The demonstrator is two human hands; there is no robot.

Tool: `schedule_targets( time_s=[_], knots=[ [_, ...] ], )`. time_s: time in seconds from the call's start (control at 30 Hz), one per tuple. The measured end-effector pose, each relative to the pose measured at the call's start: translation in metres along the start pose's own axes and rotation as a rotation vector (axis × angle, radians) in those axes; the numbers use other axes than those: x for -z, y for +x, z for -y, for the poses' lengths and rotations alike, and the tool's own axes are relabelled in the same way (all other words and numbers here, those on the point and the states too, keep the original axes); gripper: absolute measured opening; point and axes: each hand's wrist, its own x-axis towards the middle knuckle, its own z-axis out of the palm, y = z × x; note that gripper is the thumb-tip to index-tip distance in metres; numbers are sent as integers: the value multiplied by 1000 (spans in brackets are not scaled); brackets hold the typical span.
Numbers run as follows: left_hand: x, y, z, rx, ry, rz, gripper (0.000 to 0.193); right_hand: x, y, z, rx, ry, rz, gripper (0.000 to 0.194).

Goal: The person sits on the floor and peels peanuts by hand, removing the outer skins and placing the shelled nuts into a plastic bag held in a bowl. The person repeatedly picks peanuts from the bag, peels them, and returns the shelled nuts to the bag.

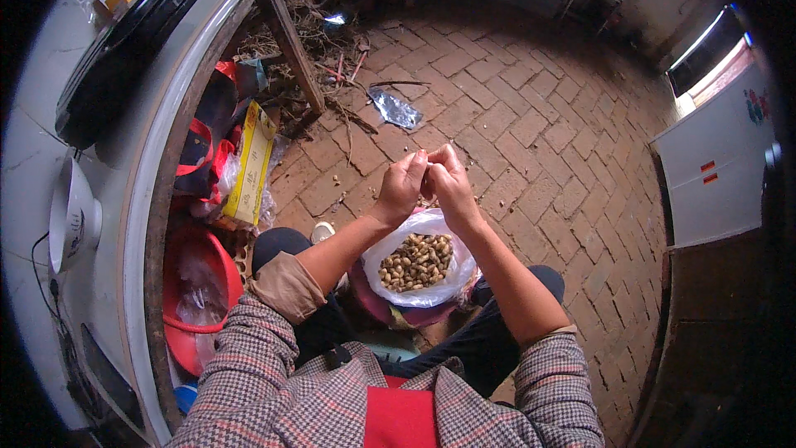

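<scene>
My left hand point(403, 188) and my right hand point(453, 190) meet above the far rim of a bag, fingertips pinched together. Between them shows a small pale piece point(429, 164), mostly covered by the fingers; whether it is a peanut I cannot tell. Below my wrists, a white plastic bag point(461, 264) lies open with its edge folded outward. Many unshelled peanuts point(415, 263) fill its bottom. The bag rests in a pinkish-purple container point(429, 316) between my knees.
A table point(163, 106) runs along the left, holding a black lidded pan point(124, 62) and a white bowl point(76, 218). Beneath are a red bucket point(233, 280) and a yellow carton point(252, 165). Dry twigs point(298, 18) and a plastic wrapper point(395, 107) lie on the brick floor point(535, 130).
</scene>
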Motion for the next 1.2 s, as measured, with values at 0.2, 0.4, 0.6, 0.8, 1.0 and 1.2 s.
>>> schedule_targets(
  time_s=[0.2, 0.4, 0.6, 0.8, 1.0, 1.2],
  knots=[
    [-3, 2, -14, 325, -294, 11, 38, 0, -3, 5, -43, 40, 8, 8],
    [6, 8, -31, 576, -603, 205, 40, 23, 14, -4, 151, -275, 57, 12],
    [16, 12, -25, 586, -798, 324, 41, 19, 16, 0, 424, -685, -163, 17],
    [17, 13, -25, 545, -797, 298, 41, 14, 7, 20, 323, -1061, -322, 20],
    [7, 9, -31, 407, -412, 66, 39, 2, -2, 34, 169, -59, -91, 34],
    [8, 16, 1, 114, -190, 135, 41, 12, 1, 27, 38, 116, -36, 33]
  ],
)
